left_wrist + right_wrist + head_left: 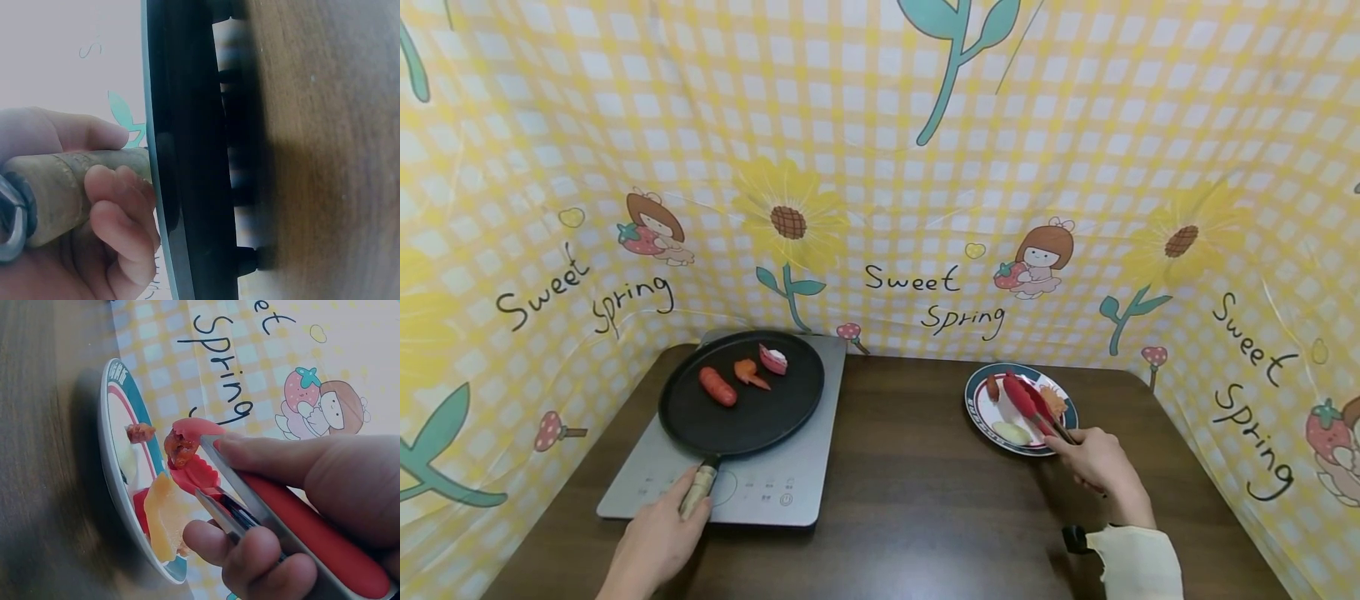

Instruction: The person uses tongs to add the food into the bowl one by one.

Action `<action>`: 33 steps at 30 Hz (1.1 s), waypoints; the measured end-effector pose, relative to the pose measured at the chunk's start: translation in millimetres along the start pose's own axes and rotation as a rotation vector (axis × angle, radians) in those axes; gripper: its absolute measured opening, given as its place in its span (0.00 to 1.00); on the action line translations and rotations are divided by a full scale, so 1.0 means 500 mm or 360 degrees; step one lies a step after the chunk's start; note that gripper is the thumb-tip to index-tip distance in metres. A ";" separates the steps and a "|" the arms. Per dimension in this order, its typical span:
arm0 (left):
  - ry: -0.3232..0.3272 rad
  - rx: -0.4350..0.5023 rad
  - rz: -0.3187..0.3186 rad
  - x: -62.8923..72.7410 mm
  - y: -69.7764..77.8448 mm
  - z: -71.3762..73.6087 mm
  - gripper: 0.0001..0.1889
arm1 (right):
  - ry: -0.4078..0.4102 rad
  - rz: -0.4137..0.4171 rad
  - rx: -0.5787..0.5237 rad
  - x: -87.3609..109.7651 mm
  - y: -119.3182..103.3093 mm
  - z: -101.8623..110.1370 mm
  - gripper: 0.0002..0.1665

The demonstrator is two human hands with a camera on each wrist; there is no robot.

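My left hand (658, 533) grips the tan handle (698, 490) of a flat black frying pan (745, 429); in the left wrist view its fingers wrap round the handle (56, 187). On the pan lie a red sausage (718, 387), an orange wing-shaped piece (749, 373) and a pink-and-white piece (773, 360). At the right, my right hand (1097, 462) holds red-tipped tongs (1028, 400) over a plate (972, 408). Between the tong tips, the right wrist view shows a glossy reddish-brown food piece (181, 450).
Under the pan is a silver induction cooktop (805, 492). The plate carries a brown piece (992, 388), a pale oval slice (1012, 432) and an orange piece (1054, 403). A patterned yellow-checked cloth (895, 208) hangs behind the dark wooden table (910, 500).
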State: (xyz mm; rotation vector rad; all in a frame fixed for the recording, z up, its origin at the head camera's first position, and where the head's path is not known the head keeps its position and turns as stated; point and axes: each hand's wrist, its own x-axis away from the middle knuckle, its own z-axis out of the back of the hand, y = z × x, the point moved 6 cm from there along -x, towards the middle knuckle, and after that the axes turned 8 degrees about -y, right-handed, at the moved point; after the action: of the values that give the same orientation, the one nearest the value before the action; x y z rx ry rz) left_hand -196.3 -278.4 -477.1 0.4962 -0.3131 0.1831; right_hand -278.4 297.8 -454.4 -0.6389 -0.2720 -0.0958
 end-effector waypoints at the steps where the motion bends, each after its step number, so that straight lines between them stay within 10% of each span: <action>1: -0.0001 0.0001 0.0003 0.000 0.000 0.000 0.38 | 0.0001 0.0001 -0.0008 -0.001 0.000 0.000 0.30; 33: -0.0023 -0.0016 0.0042 -0.002 0.002 -0.001 0.38 | -0.0108 0.0096 -0.0237 -0.012 -0.022 -0.014 0.33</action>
State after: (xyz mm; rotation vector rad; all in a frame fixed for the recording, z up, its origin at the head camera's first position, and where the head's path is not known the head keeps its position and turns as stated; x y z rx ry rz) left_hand -197.2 -277.4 -477.5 0.4836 -0.3345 0.2033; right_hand -284.7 284.5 -455.1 -0.7989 -0.3127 -0.0364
